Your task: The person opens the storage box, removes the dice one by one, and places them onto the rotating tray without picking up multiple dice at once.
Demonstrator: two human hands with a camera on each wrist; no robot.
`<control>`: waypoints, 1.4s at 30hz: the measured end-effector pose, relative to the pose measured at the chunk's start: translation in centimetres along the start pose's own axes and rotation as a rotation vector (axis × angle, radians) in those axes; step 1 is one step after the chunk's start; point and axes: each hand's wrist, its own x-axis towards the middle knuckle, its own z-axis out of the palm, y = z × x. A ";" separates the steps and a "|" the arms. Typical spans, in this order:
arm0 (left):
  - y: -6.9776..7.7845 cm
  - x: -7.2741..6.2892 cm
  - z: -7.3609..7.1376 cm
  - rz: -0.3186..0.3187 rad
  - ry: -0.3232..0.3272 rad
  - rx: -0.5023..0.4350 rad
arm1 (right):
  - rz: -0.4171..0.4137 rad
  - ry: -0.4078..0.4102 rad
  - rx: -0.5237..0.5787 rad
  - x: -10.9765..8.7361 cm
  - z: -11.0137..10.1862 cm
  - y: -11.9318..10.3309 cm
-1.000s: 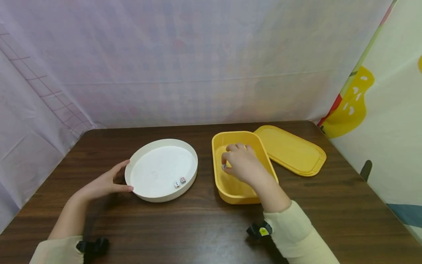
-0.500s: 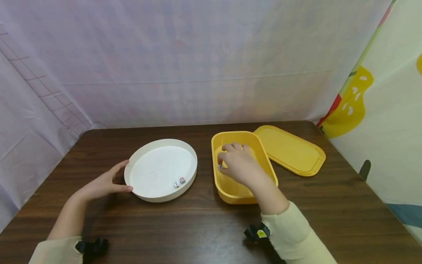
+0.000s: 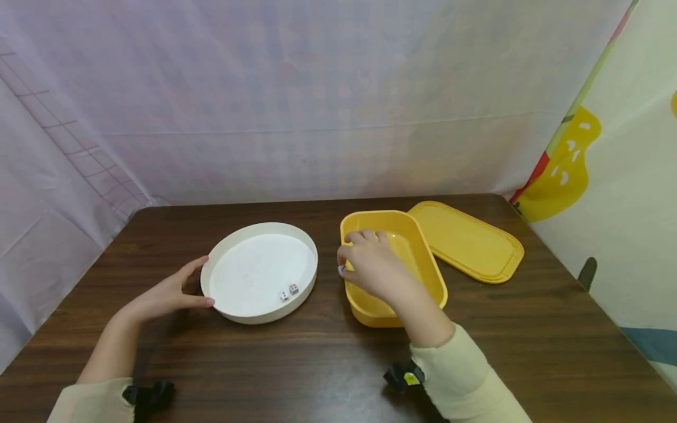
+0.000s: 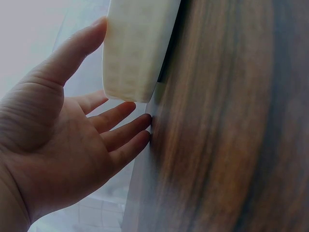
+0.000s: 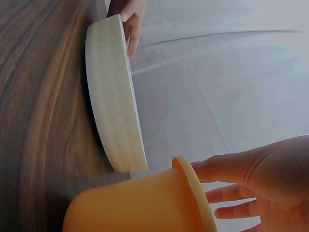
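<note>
At the left rim of a round white tray [image 3: 259, 273] rests my left hand [image 3: 166, 295], thumb and fingers spread and nearly straight against its side. The left wrist view shows that thumb touching the pale outer wall [image 4: 133, 48]. Two white dice [image 3: 289, 292] lie inside the tray near its right front edge. Over the left rim of a yellow box [image 3: 418, 264], my right hand [image 3: 378, 267] pinches another white die [image 3: 342, 269] between thumb and fingertip. In the right wrist view the yellow box [image 5: 140, 208] hides the die and part of the fingertips.
A yellow lid [image 3: 468, 241] lies flat behind and right of the box. Everything stands on a dark wood table [image 3: 275, 370]. A narrow strip of tabletop separates tray and box. Pale curtains [image 3: 317, 106] hang behind and beside the table.
My right hand has moved left with the die, from inside the yellow box to over its left rim. The left hand, the tray and its two dice have stayed put.
</note>
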 end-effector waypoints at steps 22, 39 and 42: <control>-0.1 0.1 0.0 -0.024 0.002 0.009 | -0.045 0.035 -0.028 1.4 0.8 -1.7; -0.1 0.2 0.1 -0.021 -0.005 -0.014 | -0.091 0.002 -0.062 3.6 1.7 -3.9; -0.2 0.2 0.1 -0.024 -0.004 -0.010 | -0.103 0.007 -0.064 4.0 1.9 -4.3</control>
